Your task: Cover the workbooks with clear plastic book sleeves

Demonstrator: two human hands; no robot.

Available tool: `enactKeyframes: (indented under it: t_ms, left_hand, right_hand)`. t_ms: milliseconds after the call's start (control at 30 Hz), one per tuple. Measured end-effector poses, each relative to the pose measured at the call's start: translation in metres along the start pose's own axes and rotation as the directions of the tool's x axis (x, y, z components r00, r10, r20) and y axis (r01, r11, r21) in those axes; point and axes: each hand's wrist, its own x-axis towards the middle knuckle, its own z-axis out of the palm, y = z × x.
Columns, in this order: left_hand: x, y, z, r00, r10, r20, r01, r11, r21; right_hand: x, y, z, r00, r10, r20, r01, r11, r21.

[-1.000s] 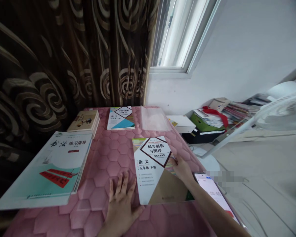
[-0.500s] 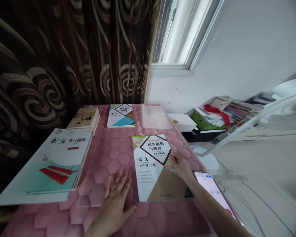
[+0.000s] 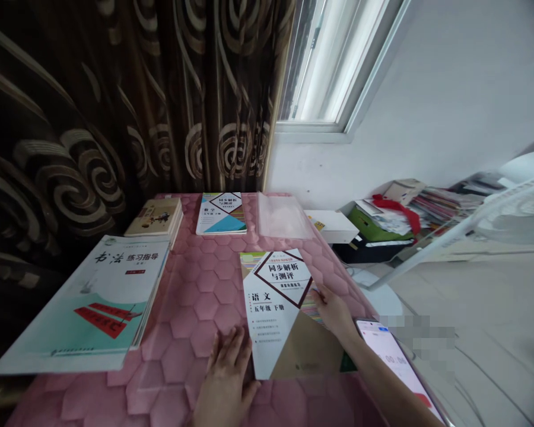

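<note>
A broad stack of books (image 3: 93, 302) lies at the left edge of the pink table (image 3: 196, 290). Behind it is a smaller stack (image 3: 155, 216), and further right, at the far edge, a maths workbook (image 3: 221, 212). Next to that lies a clear sleeve (image 3: 279, 214), flat on the table; I cannot tell what is in it.

The left hand (image 3: 226, 379) lies palm down on the table with its fingers straight and nearly together, holding nothing. Its fingertips touch the lower left edge of the workbook (image 3: 280, 308), which lies flat, face up, near the table's front right corner. The right hand (image 3: 336, 311) rests on the workbook's right edge with the thumb on the cover. Whether it pinches the cover or only rests there cannot be told. A lit phone (image 3: 394, 359) lies just right of that forearm.

Past the table, on the floor, stands a shut white box (image 3: 333, 225). Beside it a green box (image 3: 371, 220) has papers and a red strip heaped on top. A white fan (image 3: 507, 207) leans in at the far right.

Half a second ago the left hand lay further left, spread and clear of the workbook. It has since slid right to the book's edge and drawn its fingers together. The workbook and the right hand have kept their places.
</note>
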Motion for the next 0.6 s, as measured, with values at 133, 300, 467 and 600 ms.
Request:
enactKeyframes:
  t_ms: [133,300,467,600]
  left_hand:
    - [-0.001,-0.006,0.01,0.997,0.029,-0.068,-0.027,0.999,0.027]
    - [-0.002,-0.018,0.028,0.985,0.106,-0.133,-0.096,0.992,0.078]
    - [-0.002,-0.016,0.043,0.984,0.055,-0.169,-0.034,0.992,0.121]
    - [0.0,-0.007,0.046,0.985,-0.007,-0.172,0.031,0.991,0.134]
  right_hand:
    - [-0.001,0.002,0.001,1.0,0.012,-0.016,-0.012,1.0,0.004]
    - [0.001,0.004,0.005,1.0,0.024,-0.017,-0.024,0.999,-0.021]
    - [0.005,0.011,0.012,0.996,-0.066,-0.063,0.063,0.997,-0.048]
    - [0.009,0.016,0.018,0.993,-0.074,-0.089,0.066,0.994,-0.088]
